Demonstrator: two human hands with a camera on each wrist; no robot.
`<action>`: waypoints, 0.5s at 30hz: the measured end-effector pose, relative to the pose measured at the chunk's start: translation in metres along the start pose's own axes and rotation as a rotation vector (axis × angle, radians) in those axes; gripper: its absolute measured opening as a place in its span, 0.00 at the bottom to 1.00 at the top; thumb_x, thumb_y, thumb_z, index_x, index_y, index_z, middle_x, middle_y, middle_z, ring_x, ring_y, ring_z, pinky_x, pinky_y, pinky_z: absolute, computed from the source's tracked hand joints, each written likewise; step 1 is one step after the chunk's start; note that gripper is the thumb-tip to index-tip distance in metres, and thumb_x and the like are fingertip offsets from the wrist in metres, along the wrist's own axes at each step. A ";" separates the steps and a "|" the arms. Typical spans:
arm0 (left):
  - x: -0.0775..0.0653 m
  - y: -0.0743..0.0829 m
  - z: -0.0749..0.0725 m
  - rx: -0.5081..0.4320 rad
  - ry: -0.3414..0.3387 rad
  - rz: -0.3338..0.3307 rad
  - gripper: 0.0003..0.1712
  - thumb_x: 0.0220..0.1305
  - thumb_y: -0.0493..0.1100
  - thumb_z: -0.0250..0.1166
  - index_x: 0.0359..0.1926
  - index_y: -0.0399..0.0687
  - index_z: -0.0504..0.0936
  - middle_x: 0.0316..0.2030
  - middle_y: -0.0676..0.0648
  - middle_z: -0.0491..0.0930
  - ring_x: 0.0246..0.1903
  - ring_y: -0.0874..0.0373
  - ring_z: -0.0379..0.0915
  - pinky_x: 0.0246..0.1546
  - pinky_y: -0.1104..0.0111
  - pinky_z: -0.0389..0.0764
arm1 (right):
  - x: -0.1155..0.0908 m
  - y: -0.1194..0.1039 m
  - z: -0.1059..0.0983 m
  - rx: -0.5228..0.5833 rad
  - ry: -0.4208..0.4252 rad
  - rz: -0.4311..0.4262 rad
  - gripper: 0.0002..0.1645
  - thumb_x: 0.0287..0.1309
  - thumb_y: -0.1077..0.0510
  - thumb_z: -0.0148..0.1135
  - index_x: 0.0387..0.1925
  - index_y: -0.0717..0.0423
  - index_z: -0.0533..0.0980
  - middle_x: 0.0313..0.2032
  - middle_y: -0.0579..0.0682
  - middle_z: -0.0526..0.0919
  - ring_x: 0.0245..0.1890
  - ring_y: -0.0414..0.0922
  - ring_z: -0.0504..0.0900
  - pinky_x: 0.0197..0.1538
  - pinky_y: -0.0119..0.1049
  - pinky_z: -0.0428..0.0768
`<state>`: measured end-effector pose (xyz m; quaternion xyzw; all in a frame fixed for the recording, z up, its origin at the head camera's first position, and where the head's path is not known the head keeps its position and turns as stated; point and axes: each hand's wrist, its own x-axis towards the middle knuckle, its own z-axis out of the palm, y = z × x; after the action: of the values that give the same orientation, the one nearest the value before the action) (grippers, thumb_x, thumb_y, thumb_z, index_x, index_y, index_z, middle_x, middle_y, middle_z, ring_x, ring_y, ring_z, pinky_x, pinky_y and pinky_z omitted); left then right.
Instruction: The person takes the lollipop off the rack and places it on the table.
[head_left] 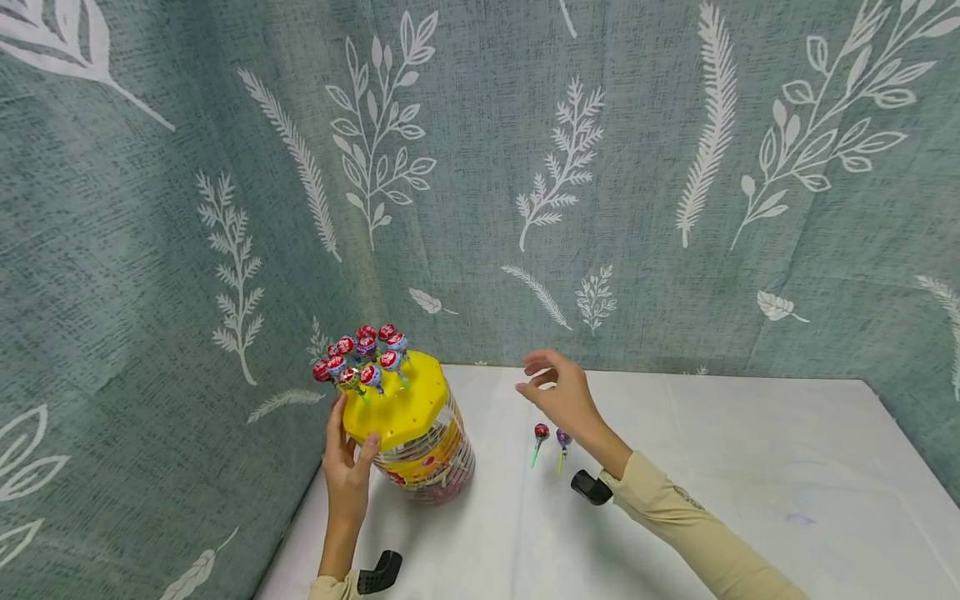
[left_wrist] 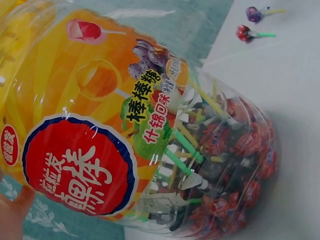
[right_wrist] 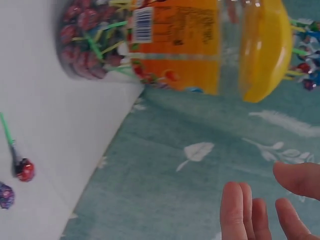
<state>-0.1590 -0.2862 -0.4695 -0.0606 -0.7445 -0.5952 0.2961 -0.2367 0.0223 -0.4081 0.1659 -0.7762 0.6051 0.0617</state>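
A clear plastic jar (head_left: 431,462) with an orange and yellow label holds many wrapped lollipops. Its yellow lid (head_left: 408,404) has small holes, and several lollipops (head_left: 371,376) stand upright in those on the far left part. My left hand (head_left: 347,475) grips the jar at the lid's left edge, the thumb on the near side. Right of the jar, my right hand (head_left: 566,400) hovers in the air with fingers loosely bent and nothing between them. Below it, a red lollipop (head_left: 542,431) with a green stick and a purple lollipop (head_left: 563,438) with a yellow stick lie on the table.
The white table (head_left: 750,475) stretches out to the right. A green curtain (head_left: 465,208) with white leaf prints hangs behind it and along the left side, close to the jar. Black wrist devices (head_left: 591,487) show at both sleeves.
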 end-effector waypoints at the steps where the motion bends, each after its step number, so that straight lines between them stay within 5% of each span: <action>1: 0.000 0.000 0.000 0.001 0.001 0.001 0.41 0.61 0.33 0.56 0.73 0.58 0.53 0.71 0.50 0.53 0.66 0.56 0.54 0.60 0.76 0.61 | 0.000 -0.003 0.000 0.003 -0.007 -0.003 0.20 0.51 0.64 0.68 0.48 0.55 0.77 0.39 0.53 0.80 0.35 0.47 0.81 0.36 0.40 0.79; 15: 0.000 0.001 0.000 -0.005 -0.002 0.027 0.42 0.60 0.33 0.57 0.73 0.56 0.53 0.71 0.50 0.52 0.66 0.56 0.55 0.60 0.76 0.61 | 0.007 -0.048 0.011 0.109 -0.074 -0.070 0.20 0.52 0.67 0.66 0.49 0.59 0.76 0.42 0.57 0.79 0.38 0.51 0.80 0.41 0.43 0.79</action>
<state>-0.1586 -0.2860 -0.4683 -0.0719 -0.7424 -0.5931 0.3032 -0.2259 -0.0002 -0.3649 0.2182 -0.7375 0.6376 0.0448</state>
